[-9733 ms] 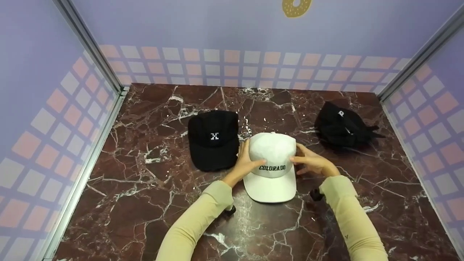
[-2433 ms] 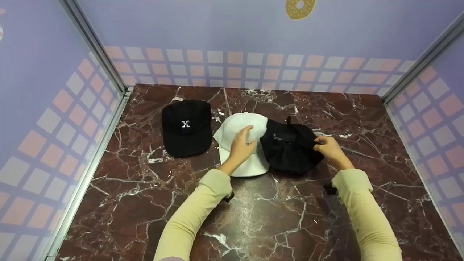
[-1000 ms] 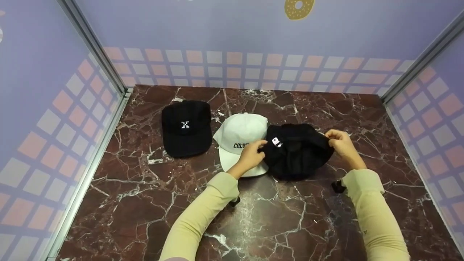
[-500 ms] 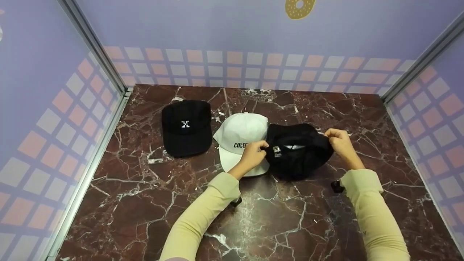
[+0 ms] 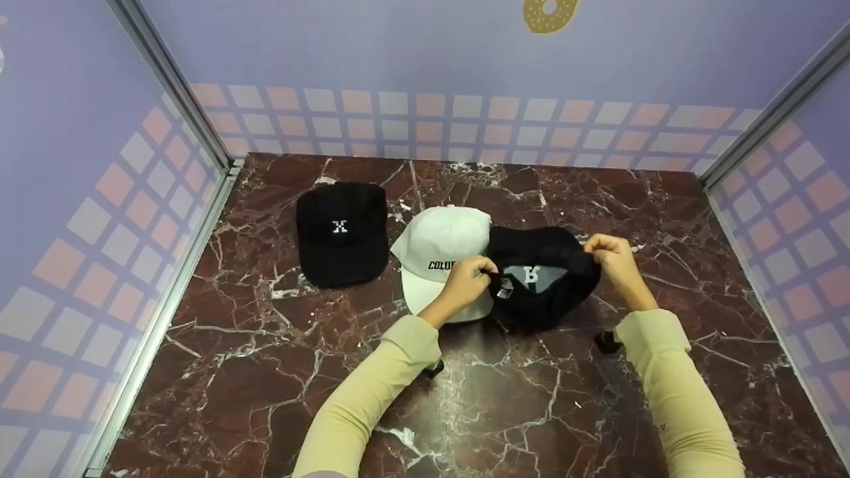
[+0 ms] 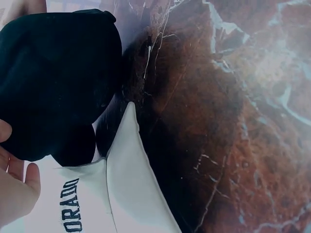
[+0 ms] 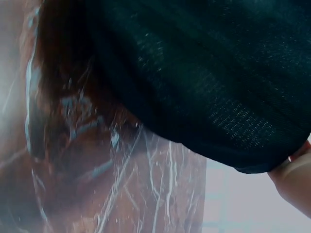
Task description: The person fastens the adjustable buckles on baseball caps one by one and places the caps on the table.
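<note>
Both hands hold a black cap (image 5: 564, 302) by opposite edges, its opening turned up toward the head view. A pale patch with stitching shows inside it. My left hand (image 5: 465, 282) pinches its left edge, in front of a white cap (image 5: 445, 232) lettered in black. On the other side, my right hand (image 5: 617, 262) pinches the rim with thumb and fingers. In the left wrist view the black cap (image 6: 58, 73) overlaps the white cap (image 6: 136, 179). The right wrist view is largely filled by dark fabric of the black cap (image 7: 204, 87), with my right hand (image 7: 296, 179) at its edge.
Left of the white cap lies another black cap (image 5: 345, 262) with a small white emblem, brim toward me. All rest on a dark red marble-patterned table (image 5: 265, 372). Lilac panels (image 5: 398, 53) with pink and white squares enclose the left, back and right sides.
Since the oldest frame, the emblem cap and white cap have shifted left and back, and the right-hand black cap has come beside the white one. Lately its opening has turned up, showing the inside patch.
</note>
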Tool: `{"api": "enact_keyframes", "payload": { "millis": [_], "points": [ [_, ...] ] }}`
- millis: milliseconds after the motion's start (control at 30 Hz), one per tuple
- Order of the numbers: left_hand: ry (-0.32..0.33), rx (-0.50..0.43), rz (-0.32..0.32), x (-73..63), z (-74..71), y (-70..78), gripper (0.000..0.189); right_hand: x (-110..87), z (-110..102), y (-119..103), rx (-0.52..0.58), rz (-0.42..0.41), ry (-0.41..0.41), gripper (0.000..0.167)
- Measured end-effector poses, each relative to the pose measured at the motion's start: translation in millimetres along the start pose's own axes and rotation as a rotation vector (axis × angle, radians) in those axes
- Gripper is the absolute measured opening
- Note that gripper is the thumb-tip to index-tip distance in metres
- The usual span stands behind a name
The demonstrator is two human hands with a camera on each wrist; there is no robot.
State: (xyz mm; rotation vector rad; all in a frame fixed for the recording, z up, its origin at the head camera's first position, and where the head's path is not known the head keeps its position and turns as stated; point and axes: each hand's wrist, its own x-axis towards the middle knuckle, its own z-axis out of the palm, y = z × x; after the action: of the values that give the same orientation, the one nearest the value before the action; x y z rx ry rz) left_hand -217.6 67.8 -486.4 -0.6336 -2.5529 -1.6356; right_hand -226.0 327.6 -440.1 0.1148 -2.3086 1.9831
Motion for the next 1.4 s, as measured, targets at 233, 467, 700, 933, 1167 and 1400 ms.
{"api": "enact_keyframes", "payload": {
  "millis": [233, 467, 700, 933, 1167, 1400],
  "points": [
    [0.01, -0.033, -0.043, 0.8, 0.1, -1.3, 0.017, 2.8, 0, 15, 0.279, 0.06, -0.088, 0.039],
    [0.007, -0.023, -0.051, 1.6, -0.4, -2.6, 0.017, 1.4, 5, 7, 0.301, 0.046, -0.146, 0.038],
    [-0.016, -0.024, -0.072, 1.7, -2.3, -1.6, 0.019, 2.7, 11, -16, 0.203, 0.019, -0.355, 0.017],
    [-0.025, -0.017, -0.086, 1.7, -3.2, -1.6, 0.019, 2.9, 23, -40, -0.45, 0.064, -0.74, 0.046],
    [-0.02, -0.014, -0.09, 1.6, -3.5, -2.0, 0.019, -9.0, 50, -48, -1.071, 0.075, -0.916, 0.071],
    [-0.022, -0.024, -0.094, 0.8, -3.0, -3.8, 0.019, -22.2, 63, -42, -1.323, 0.118, -0.91, 0.046]
  ]
}}
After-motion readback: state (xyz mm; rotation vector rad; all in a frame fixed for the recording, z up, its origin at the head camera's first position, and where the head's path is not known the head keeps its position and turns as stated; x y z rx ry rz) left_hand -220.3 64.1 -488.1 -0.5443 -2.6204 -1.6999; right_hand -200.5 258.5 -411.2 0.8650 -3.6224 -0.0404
